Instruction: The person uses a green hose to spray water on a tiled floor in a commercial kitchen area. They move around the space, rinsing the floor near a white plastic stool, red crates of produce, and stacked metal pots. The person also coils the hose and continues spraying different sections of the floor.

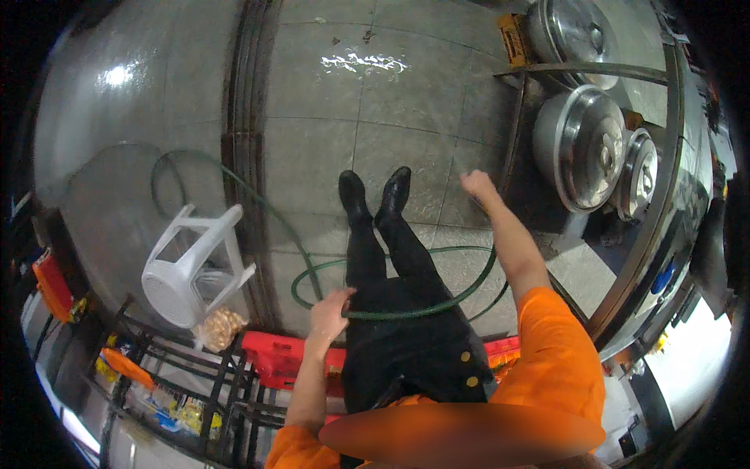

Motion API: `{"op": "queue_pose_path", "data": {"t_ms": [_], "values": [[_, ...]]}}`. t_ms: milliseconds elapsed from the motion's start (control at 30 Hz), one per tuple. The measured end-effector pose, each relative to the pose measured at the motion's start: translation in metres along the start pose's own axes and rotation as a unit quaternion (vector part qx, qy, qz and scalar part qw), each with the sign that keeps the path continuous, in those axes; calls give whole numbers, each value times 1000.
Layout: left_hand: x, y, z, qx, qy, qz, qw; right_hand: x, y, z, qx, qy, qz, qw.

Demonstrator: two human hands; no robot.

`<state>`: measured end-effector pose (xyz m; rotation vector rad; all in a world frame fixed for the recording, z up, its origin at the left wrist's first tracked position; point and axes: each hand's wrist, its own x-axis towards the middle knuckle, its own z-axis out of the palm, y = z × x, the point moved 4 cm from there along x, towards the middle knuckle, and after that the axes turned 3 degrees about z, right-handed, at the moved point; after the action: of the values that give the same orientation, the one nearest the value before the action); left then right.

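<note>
My left hand [331,316] is closed around a green garden hose [404,315] in front of my black apron [404,346]. From that hand the hose bends across the apron and rises behind my right forearm. My right hand [480,185] is stretched forward over the tiled floor [410,135], its fingers curled in a fist around what appears to be the hose's end, mostly hidden by the hand. More of the hose loops around near my legs and runs left across the floor. Beneath my hands, my black shoes [353,190] stand on wet tiles.
At left, a white plastic stool [187,269] lies tipped beside a bag of yellowish food [220,329]. A dark floor channel [243,146] runs past it. Large lidded metal pots [589,149] sit under a metal table [650,234] at right. Behind me are a rack [217,387] and red crates [272,357].
</note>
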<state>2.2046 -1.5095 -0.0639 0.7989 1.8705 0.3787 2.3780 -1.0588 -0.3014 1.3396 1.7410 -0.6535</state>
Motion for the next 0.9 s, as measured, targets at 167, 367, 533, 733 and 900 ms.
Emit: {"op": "queue_pose_path", "data": {"t_ms": [167,367,533,733,900], "values": [[-31,-6,-7,-5,-44,-56,997,-16,-40,38,74,-27,8,997],[-74,-34,-3,-5,21,-72,997,0,-70,33,158,47,40,985],[-85,-42,-2,-2,45,-101,994,-9,-82,77,125,-30,36,991],[-123,-101,-15,-55,76,-143,985,-59,-137,170,79,-115,-11,990],[-175,-133,-66,-103,182,-165,964,-92,-189,231,211,-58,43,975]]}}
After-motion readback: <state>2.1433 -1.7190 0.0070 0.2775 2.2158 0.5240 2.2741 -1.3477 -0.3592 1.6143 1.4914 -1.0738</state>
